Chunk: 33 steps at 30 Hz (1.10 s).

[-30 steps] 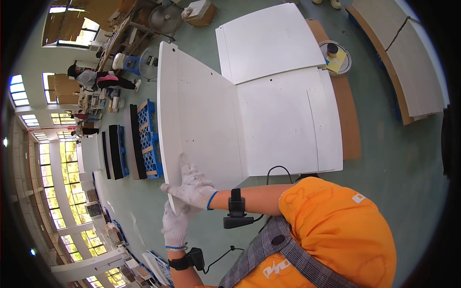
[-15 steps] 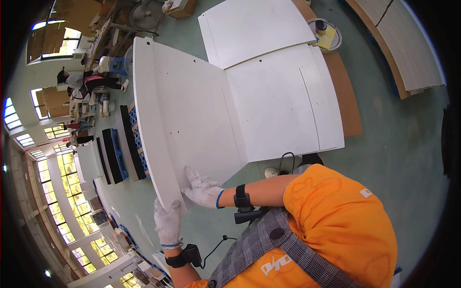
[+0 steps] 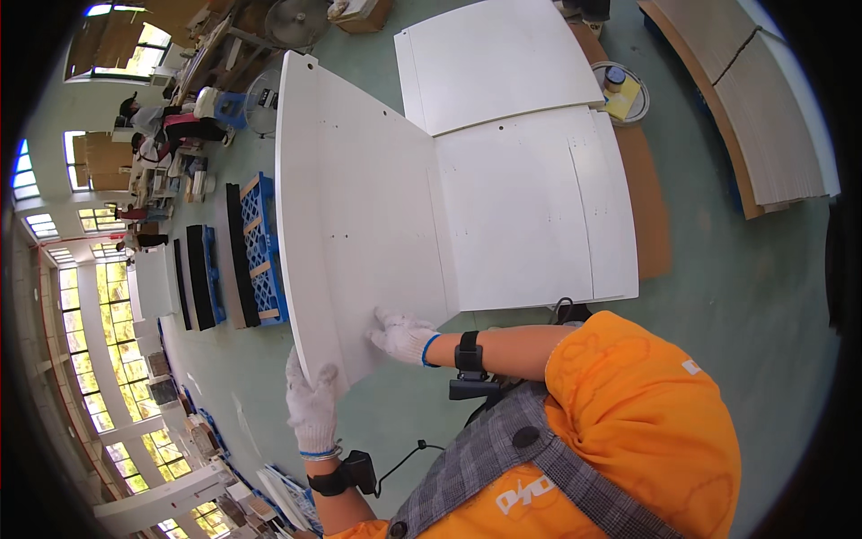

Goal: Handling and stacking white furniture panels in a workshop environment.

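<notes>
A large white panel (image 3: pixel 368 207) with small drilled holes stands tilted up on the left. My left hand (image 3: pixel 312 406), in a whitish work glove, is closed round its near left corner, thumb on the inner face and fingers on the outer side. My right hand (image 3: pixel 404 339), gloved alike with a blue cuff, rests against the inner face by the near edge, its fingers apart. Another white panel (image 3: pixel 521 216), grooved and drilled, lies flat beside the standing one. Beyond that, a plain white panel (image 3: pixel 498 63) also lies flat.
Brown cardboard (image 3: pixel 648 198) shows beneath the flat panels. A round tub (image 3: pixel 643 106) at their right edge carries a dark jar (image 3: pixel 614 76) and a yellow sheet. Stacked boards (image 3: pixel 763 108) stand far right, blue pallets (image 3: pixel 262 251) left. People (image 3: pixel 175 126) work in the far-left background.
The standing panel has swung somewhat more upright, its far end shifting right in view. My right hand has moved right and slightly up; my left hand keeps its hold. The whole view has shifted a little.
</notes>
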### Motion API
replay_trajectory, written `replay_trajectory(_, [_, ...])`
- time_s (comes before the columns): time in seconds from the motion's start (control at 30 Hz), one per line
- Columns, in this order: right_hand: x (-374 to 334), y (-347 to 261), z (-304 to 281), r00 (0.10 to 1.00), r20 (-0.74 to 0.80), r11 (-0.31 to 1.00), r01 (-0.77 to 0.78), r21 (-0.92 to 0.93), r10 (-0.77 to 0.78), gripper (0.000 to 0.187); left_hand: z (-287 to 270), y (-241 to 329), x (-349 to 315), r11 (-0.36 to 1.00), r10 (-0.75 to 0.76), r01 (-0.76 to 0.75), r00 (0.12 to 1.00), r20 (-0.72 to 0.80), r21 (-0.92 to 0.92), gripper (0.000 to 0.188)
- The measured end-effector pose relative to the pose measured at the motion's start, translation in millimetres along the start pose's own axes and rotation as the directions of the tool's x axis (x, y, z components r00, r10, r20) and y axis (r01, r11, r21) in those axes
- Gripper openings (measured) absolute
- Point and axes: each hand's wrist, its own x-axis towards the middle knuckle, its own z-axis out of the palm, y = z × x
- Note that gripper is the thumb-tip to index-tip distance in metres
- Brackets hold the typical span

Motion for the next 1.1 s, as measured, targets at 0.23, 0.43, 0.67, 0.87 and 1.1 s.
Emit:
replay_trajectory(0.23, [12,-15,-32,0.994,-0.09,0.987,0.049,-0.15,-0.063,0.057,21,-27,-23,0.999,-0.047,0.046,0.989,-0.138,-0.009,0.053])
replay_trajectory(0.43, [16,-48,-55,0.968,-0.181,0.98,0.151,-0.128,-0.172,0.066,57,-42,-32,0.814,-0.241,0.005,0.913,-0.329,-0.581,0.073])
replay_trajectory(0.67, [42,-33,-75,0.916,-0.356,0.97,0.113,-0.213,-0.185,0.068,104,-64,-33,0.694,-0.227,-0.066,0.925,-0.304,-0.717,0.073])
replay_trajectory(0.87, [86,-31,-118,0.86,-0.5,0.992,0.058,-0.109,-0.105,0.065,125,-86,-28,0.607,-0.309,0.147,0.949,-0.062,-0.781,0.049])
replay_trajectory(1.1, [143,-87,-212,0.615,-0.745,0.947,0.007,-0.321,-0.257,0.056,130,-88,-29,0.766,-0.347,0.222,0.933,-0.098,-0.603,0.036])
